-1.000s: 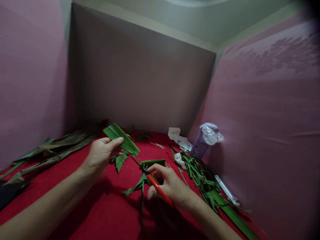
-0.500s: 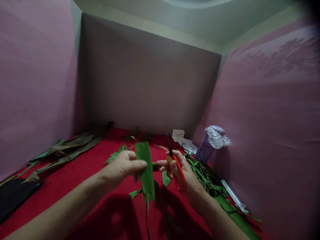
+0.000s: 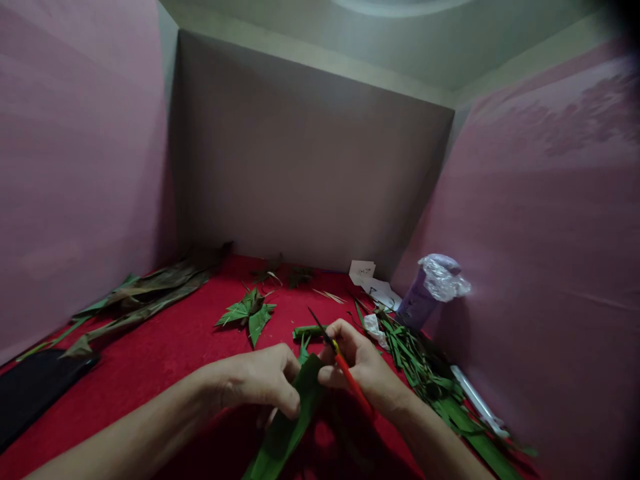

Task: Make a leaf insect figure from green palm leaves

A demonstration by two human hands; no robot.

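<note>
My left hand (image 3: 267, 381) is closed on a broad green leaf strip (image 3: 293, 427), thumb on its upper face. The strip slants from near my right fingers down toward the bottom edge. In my right hand (image 3: 363, 367) lies a pair of scissors (image 3: 345, 368) with orange-red handles, their dark blades pointing up and left. The right fingertips are close to the strip's upper end; whether they pinch it I cannot tell. A short rolled piece of leaf (image 3: 309, 331) shows just beyond the right fingers. Farther back, a folded star-shaped leaf piece (image 3: 247, 313) rests on the red cloth (image 3: 170, 363).
Dried brown leaves (image 3: 160, 287) lie at the left, above a dark flat object (image 3: 45, 387). Cut leaf scraps (image 3: 415, 357) heap at the right beside a clear tube (image 3: 479, 402). A purple container (image 3: 419, 300) with crumpled plastic, papers (image 3: 380, 292) and thin sticks (image 3: 330, 295) stand or lie behind.
Both hands have moved lower. The leaf strip has turned from upright to slanting toward the lower left. The scissors' blades now lean left, and the star-shaped piece has come fully into view.
</note>
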